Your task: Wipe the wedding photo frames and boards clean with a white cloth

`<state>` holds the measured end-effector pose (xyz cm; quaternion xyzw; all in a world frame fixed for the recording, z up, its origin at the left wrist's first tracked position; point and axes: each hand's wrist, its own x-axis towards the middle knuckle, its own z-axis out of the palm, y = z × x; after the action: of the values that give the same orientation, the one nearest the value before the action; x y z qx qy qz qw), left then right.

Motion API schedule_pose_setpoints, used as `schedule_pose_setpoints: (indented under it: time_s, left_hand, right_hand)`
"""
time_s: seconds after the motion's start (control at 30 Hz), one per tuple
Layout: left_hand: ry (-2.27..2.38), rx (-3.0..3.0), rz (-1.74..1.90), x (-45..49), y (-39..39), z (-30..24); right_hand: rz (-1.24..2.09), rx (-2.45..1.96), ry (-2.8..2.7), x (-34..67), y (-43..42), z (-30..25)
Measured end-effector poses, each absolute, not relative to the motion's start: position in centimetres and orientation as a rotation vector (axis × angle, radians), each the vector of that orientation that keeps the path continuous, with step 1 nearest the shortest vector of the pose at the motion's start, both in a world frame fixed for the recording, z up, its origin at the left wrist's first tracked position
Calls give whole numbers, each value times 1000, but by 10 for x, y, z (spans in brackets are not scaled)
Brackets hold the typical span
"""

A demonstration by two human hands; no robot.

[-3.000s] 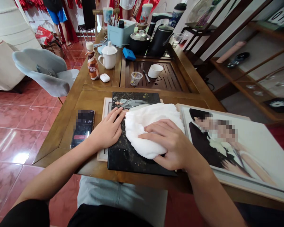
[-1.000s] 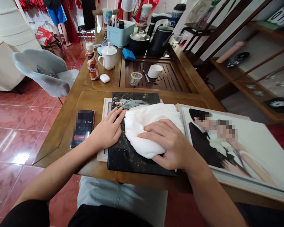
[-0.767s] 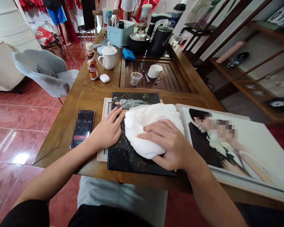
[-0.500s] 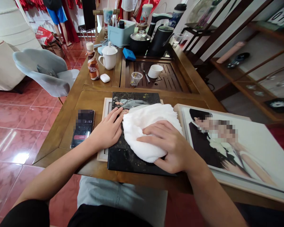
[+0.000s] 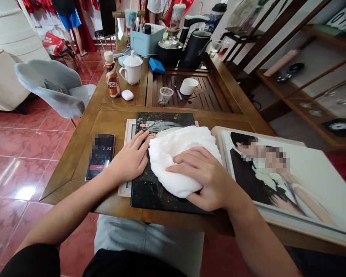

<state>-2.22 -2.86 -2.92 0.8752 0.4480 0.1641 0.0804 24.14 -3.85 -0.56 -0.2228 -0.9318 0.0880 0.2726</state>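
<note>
A dark photo panel (image 5: 150, 196) lies on a pale picture frame (image 5: 130, 132) at the table's near edge. Bunched over the panel's middle and right is a white cloth (image 5: 173, 181), which hides much of the picture. My right hand (image 5: 203, 175) grips the cloth from above, fingers curled into its folds and thumb at its lower edge. My left hand (image 5: 134, 156) rests flat across the panel's left edge, fingers stretched out and holding nothing, fingertips close to the cloth.
On the right lies a large framed couple photo (image 5: 314, 173). A phone (image 5: 100, 157) is at the left. Farther back stand a coffee bottle (image 5: 112, 79), a lidded white mug (image 5: 132, 69), an earbud case (image 5: 127, 95) and a slatted tea tray (image 5: 207, 98) with small cups.
</note>
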Motion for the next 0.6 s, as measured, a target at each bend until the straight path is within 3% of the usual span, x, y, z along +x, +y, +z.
schedule_pose_setpoints:
  time_s: [0.6]
  left_hand:
    - [1332, 2611, 474, -22, -29, -27]
  right_hand:
    - [226, -619, -2509, 241, -38, -5]
